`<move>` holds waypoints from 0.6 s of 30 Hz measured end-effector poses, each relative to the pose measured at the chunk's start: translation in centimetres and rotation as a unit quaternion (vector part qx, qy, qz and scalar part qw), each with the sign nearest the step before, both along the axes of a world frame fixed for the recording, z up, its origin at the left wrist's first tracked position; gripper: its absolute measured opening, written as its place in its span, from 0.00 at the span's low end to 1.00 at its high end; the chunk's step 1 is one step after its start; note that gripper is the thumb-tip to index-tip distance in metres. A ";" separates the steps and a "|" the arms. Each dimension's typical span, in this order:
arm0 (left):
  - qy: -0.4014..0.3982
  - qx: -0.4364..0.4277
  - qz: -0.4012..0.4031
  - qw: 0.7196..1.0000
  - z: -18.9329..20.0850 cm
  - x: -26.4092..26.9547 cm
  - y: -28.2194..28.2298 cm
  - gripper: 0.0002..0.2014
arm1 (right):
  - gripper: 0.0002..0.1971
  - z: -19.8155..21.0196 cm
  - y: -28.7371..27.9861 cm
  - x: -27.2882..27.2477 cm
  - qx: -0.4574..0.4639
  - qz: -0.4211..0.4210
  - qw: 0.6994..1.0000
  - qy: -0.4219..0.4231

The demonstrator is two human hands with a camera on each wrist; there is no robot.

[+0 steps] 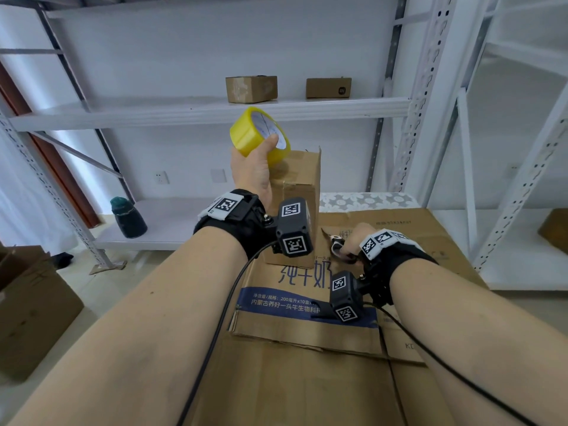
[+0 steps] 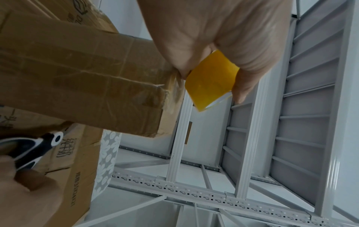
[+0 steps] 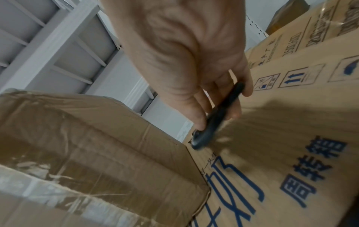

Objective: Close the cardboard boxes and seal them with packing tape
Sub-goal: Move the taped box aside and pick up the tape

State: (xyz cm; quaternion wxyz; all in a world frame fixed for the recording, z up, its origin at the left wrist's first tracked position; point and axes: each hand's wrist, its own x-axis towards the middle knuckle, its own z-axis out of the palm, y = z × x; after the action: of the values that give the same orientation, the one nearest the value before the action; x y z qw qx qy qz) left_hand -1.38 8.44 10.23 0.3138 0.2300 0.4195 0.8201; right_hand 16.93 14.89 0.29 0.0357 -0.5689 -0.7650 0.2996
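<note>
Left hand point(image 1: 250, 176) grips tape roll point(image 1: 259, 135) above box point(image 1: 299, 192).

In front of me stands a white metal shelving rack point(image 1: 209, 110), and a second rack point(image 1: 519, 167) rises to my right. On the bottom shelf at my left sits a dark green jar point(image 1: 128, 218) (its surface too dim to read). A wall socket point(image 1: 161, 177) and a pale switch plate point(image 1: 218, 175) are set in the white wall behind. A patch of floral-patterned cloth point(image 1: 365, 200) shows ahead of me. At far left a reddish-brown door frame point(image 1: 46, 167) slants down to the floor.
</note>
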 end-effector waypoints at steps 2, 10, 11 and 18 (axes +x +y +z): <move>0.002 0.004 0.003 1.000 -0.1 0.0 0.0 0.25 | 0.09 0.1 -0.9 0.3 0.007 -0.001 1.000 -0.002; -0.089 0.032 -0.015 0.995 0.0 0.0 -0.4 0.31 | 0.10 2.5 -1.7 -1.3 0.096 -0.073 0.989 0.087; -0.106 0.038 -0.022 0.993 0.0 -0.3 -0.4 0.31 | 0.08 3.2 -1.9 -1.7 0.172 -0.087 0.974 0.115; -0.210 0.002 -0.054 0.976 0.0 -1.1 -1.0 0.31 | 0.14 8.3 -3.5 -5.0 0.532 0.158 0.801 0.225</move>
State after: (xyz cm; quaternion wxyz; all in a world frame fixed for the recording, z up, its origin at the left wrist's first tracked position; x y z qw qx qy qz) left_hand -2.47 7.45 10.25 0.4384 0.0756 0.3292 0.8329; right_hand 11.96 11.40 8.63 0.4564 -0.2482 -0.8538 -0.0331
